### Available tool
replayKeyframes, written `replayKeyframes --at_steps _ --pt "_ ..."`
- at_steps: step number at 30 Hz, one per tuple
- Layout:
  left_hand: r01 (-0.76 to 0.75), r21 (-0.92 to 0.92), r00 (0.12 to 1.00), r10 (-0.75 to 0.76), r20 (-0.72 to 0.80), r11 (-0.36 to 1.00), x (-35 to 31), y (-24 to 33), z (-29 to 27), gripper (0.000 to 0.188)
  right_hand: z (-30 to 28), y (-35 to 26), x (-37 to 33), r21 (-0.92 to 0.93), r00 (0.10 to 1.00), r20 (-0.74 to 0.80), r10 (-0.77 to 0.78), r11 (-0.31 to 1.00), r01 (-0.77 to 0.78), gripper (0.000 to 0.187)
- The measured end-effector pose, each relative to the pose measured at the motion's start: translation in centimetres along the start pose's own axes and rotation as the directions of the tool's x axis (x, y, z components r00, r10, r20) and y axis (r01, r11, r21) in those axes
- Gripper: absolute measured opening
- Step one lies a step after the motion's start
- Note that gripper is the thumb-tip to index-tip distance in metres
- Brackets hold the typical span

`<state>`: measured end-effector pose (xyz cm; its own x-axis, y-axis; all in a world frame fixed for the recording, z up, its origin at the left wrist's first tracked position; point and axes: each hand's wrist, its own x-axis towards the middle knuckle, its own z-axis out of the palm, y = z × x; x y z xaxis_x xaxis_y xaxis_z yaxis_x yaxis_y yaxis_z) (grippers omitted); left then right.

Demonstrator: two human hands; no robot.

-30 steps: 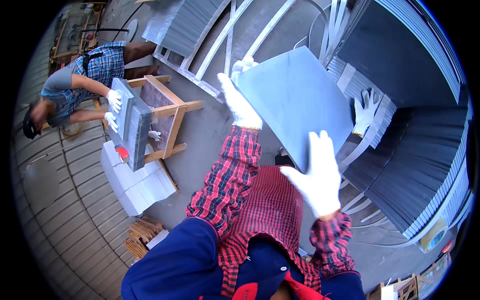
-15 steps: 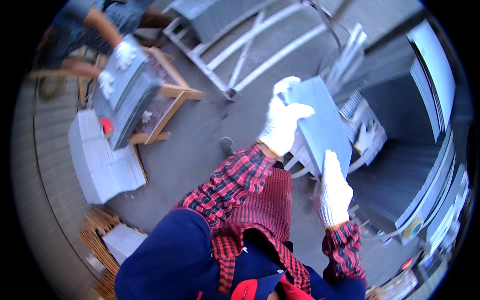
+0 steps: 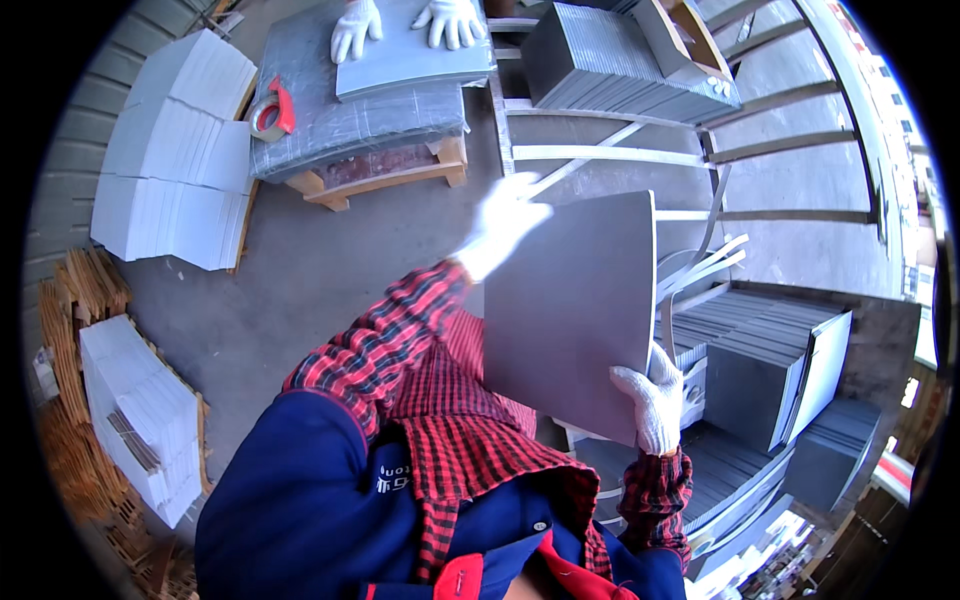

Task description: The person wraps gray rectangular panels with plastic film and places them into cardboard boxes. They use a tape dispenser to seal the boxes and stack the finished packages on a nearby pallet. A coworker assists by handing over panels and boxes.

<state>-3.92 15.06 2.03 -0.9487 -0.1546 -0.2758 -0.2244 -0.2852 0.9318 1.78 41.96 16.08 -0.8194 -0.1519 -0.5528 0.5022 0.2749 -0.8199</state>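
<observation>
A flat grey rectangular panel (image 3: 570,310) stands tilted in front of me, its pale edge toward the right. My right hand (image 3: 652,400), in a white knit glove, grips the panel's lower right edge, thumb across the near face. My left hand (image 3: 498,228), gloved the same way, is at the panel's upper left corner; motion smears its fingers, and whether they grip cannot be made out. Behind and below the panel, at the right, lie stacks of similar grey panels (image 3: 755,390), partly hidden by it.
Across from me, a co-worker's gloved hands (image 3: 450,22) rest on grey sheets on a wrapped stack (image 3: 370,125), beside a tape roll (image 3: 268,118). White stacks (image 3: 175,150) stand at left. A metal frame (image 3: 610,155) carries more panels (image 3: 600,65). Loose pale strips (image 3: 705,265) stick up near the right-hand stacks.
My view has turned toward the right. The panel now faces me more fully. My right hand has gone from lying flat along its edge to gripping it; my left hand stays near its upper left.
</observation>
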Motion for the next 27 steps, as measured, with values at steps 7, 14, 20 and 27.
replayKeyframes --at_steps 7,14,20,27 --pt "0.388 -0.555 0.854 -0.513 -0.084 0.736 -5.1 -13.8 -4.7 0.062 2.4 -2.4 3.4 -0.031 0.995 0.082 -0.063 0.997 0.066 0.044" --pt "0.259 -0.713 0.824 -0.535 -0.189 0.652 -2.7 -9.1 -5.6 0.067 1.5 -3.4 10.1 -0.232 0.978 0.168 -0.121 0.96 0.158 0.045" --pt "0.138 -0.35 0.745 -0.33 -0.579 0.926 1.2 -1.9 -8.8 0.071 3.9 -1.2 19.1 0.028 0.974 0.09 -0.208 0.978 0.206 0.043" --pt "0.079 -0.213 0.76 -0.197 -0.619 0.974 4.9 2.3 -14.0 0.086 9.8 -3.4 27.2 0.259 0.985 0.104 -0.135 0.96 0.105 0.039"
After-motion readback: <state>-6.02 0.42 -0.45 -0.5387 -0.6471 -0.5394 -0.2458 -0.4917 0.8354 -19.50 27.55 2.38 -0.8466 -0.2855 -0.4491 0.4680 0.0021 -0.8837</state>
